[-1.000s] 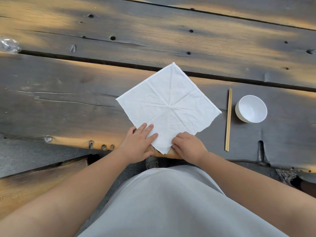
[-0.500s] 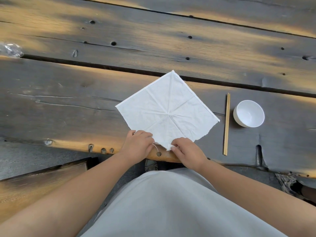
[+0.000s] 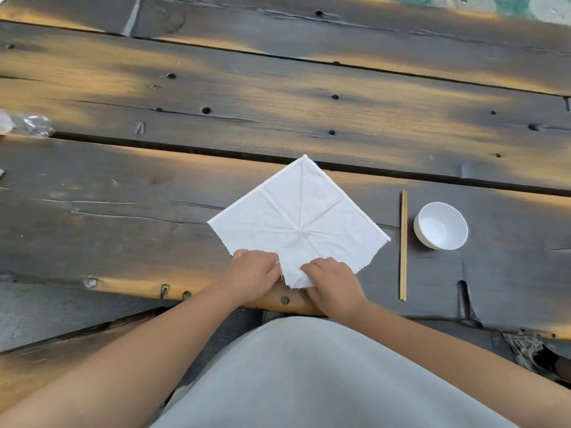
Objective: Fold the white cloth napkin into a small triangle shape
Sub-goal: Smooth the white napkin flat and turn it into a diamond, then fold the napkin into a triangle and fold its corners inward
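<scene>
A white cloth napkin (image 3: 298,217) lies spread flat as a diamond on the dark wooden table (image 3: 123,230), one corner pointing away from me, crease lines radiating from its centre. Its near corner sits at the table's front edge. My left hand (image 3: 254,274) pinches the napkin's near-left frayed edge. On the right side of that near corner my right hand (image 3: 332,281) has its fingers curled and grips the cloth. Both hands hide part of the near corner.
A pair of wooden chopsticks (image 3: 403,245) lies to the right of the napkin, with a small white bowl (image 3: 441,225) beyond them. Crumpled clear plastic (image 3: 34,125) sits at the far left. A gap (image 3: 185,148) runs between the planks behind the napkin.
My left hand went from flat on the cloth to pinching its edge, and the right hand closed on the near corner. The napkin's near corner has lifted slightly off the table edge.
</scene>
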